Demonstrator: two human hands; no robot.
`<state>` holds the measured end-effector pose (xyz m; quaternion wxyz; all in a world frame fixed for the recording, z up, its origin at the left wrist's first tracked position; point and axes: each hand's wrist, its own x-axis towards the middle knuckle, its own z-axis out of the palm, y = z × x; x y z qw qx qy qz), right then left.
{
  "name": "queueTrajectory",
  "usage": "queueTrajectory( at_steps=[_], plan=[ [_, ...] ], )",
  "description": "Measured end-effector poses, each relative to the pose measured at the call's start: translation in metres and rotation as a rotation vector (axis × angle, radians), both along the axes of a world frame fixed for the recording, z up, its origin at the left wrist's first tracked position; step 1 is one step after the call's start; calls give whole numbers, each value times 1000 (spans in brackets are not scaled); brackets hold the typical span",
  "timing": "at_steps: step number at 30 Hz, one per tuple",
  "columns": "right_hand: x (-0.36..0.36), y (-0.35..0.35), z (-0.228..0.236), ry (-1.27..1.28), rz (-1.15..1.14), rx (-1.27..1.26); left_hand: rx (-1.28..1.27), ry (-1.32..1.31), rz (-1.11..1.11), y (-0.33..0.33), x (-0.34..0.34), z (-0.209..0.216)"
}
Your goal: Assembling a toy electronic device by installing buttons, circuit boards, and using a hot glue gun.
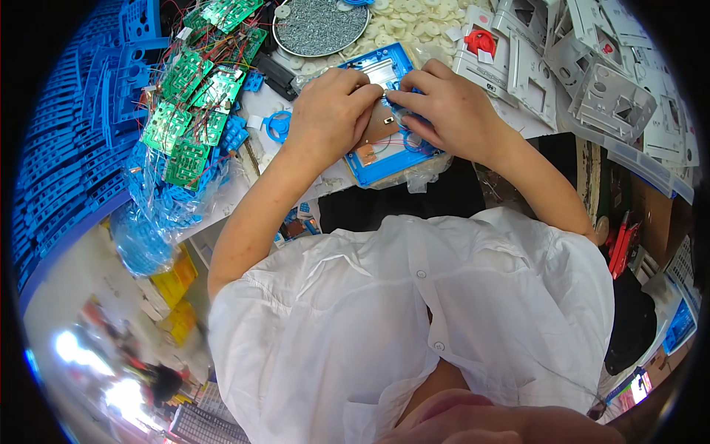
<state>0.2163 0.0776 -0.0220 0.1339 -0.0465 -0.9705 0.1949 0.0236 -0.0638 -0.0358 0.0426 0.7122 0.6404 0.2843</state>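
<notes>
A blue plastic housing (379, 172) lies on the table in front of me, with a brown circuit board (382, 127) inside it. My left hand (330, 107) bends over its left side, fingers curled onto the board. From the other side my right hand (452, 111) reaches in, thumb and fingers pinched together. The fingertips of both hands almost meet over the board. What they grip there is too small and too covered to name. Thin wires and a blue ring (418, 142) show in the housing beside my right thumb.
Green circuit boards (185, 159) with red wires are heaped at the left, beside stacked blue plastic parts (66, 177). Behind the housing stand a round tray of small metal screws (319, 29) and many cream discs (414, 22). White plastic panels (510, 59) fill the right.
</notes>
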Motion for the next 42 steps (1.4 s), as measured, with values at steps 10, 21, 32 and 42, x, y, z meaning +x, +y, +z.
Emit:
queueTrajectory(
  at_steps=[10, 21, 32, 42],
  plan=[
    [-17, -10, 10, -105, 20, 178, -12, 111, -2, -5, 1, 1],
    [30, -11, 18, 171, -213, -198, 621, -1552, -569, -66, 58, 167],
    [64, -36, 14, 276, -273, -349, -38, -1775, -265, -114, 96, 281],
    [61, -35, 15, 306, -251, -305, 201, -1836, -130, -100, 128, 292]
  ],
)
